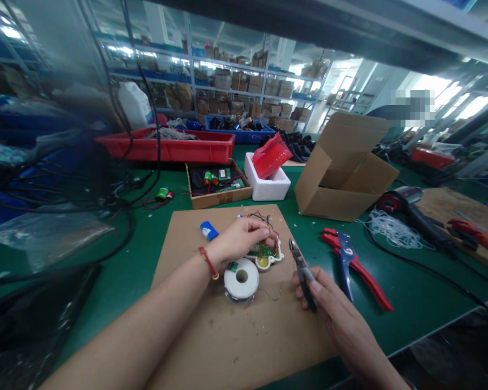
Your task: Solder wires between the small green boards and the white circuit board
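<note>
My left hand reaches over a green circuit board in a white plastic housing. Its fingers are pinched together on thin red and black wires, though the fingertips partly hide the grip. In my right hand is a pair of cutting pliers with dark handles, jaws pointing up and away, apart from the board. A white solder spool lies below my left wrist, a small green board at its edge. Left of the hand lies a blue battery.
Under the work lies a cardboard sheet on a green table. Red-and-blue wire strippers and a heat gun lie right. Behind are a parts box, white foam box, open carton and red tray.
</note>
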`<state>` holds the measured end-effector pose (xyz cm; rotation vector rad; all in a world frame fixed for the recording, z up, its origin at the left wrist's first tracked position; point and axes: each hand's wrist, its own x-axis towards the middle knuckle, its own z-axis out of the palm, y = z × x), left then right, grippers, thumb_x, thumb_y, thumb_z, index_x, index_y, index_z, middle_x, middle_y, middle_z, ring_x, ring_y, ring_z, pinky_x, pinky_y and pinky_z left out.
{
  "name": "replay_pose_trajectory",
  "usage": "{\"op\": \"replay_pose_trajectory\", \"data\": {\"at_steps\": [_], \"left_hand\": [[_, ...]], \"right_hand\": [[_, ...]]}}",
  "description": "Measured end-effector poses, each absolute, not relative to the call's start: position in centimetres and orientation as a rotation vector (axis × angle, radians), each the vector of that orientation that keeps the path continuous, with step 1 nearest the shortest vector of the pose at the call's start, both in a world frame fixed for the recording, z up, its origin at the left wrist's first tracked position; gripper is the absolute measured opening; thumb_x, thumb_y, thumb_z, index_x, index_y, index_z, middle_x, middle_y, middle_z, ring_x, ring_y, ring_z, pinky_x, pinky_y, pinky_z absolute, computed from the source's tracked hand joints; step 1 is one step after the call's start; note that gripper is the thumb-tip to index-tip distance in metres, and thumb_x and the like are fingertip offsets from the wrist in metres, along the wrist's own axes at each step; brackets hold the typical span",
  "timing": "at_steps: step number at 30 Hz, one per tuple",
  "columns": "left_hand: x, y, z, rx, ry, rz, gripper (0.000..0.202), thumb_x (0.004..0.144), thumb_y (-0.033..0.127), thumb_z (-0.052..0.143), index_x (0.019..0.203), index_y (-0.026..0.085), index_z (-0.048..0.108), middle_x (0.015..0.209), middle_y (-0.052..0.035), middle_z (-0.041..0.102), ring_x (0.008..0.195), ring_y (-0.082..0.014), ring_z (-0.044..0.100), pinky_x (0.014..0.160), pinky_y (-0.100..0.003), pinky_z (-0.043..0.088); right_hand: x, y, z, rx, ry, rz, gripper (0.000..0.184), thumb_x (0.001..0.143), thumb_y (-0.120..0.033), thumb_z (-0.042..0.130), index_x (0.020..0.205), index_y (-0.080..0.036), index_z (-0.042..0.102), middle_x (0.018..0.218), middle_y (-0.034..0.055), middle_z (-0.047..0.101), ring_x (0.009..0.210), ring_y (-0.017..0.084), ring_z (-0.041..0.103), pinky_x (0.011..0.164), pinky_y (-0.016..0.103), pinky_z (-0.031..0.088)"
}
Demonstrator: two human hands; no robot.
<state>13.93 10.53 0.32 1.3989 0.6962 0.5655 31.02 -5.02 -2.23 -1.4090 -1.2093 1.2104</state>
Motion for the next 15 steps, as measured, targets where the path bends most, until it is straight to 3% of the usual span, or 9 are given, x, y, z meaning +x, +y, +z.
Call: {"op": "replay_pose_trajectory", "data": {"at_steps": [6, 10, 15], "left_hand": [[13.91, 10.57, 0.08, 1.341, 0.73, 0.557, 0.026, 0.086, 0.02, 0.053, 0.064, 0.013, 0.066, 0.096, -0.0091, 0.072, 0.083, -0.0134, 0.064, 0.077, -0.026, 0.048], [13.85, 10.64, -0.08, 1.317, 0.784, 0.547, 0.022, 0.086, 0.023, 0.053, 0.073, 0.013, 0.067, 0.084, -0.0069, 0.072, 0.069, -0.0108, 0.061, 0.066, -0.024, 0.047], [13.74, 10.54, -0.31, 1.305, 0.83, 0.525, 0.019, 0.085, 0.027, 0.054, 0.08, 0.013, 0.067, 0.079, -0.0055, 0.07, 0.068, -0.0115, 0.06, 0.06, -0.022, 0.045]], "right_hand": [[30.97, -4.97, -2.09, -1.408, -1.202, 1.22, 0.031, 0.095, -0.049, 0.039, 0.098, -0.022, 0.056, 0.087, 0.0022, 0.05, 0.078, 0.018, 0.044, 0.074, 0.031, 0.036], [30.94, -4.98, -1.93, -1.406, -1.188, 1.21, 0.031, 0.095, -0.048, 0.04, 0.098, -0.022, 0.055, 0.086, 0.0024, 0.05, 0.078, 0.018, 0.044, 0.073, 0.032, 0.036], [31.51, -5.37, -1.35, -1.304, -1.069, 1.304, 0.029, 0.094, -0.046, 0.041, 0.094, -0.022, 0.057, 0.086, 0.0027, 0.051, 0.076, 0.017, 0.045, 0.071, 0.03, 0.039]]}}
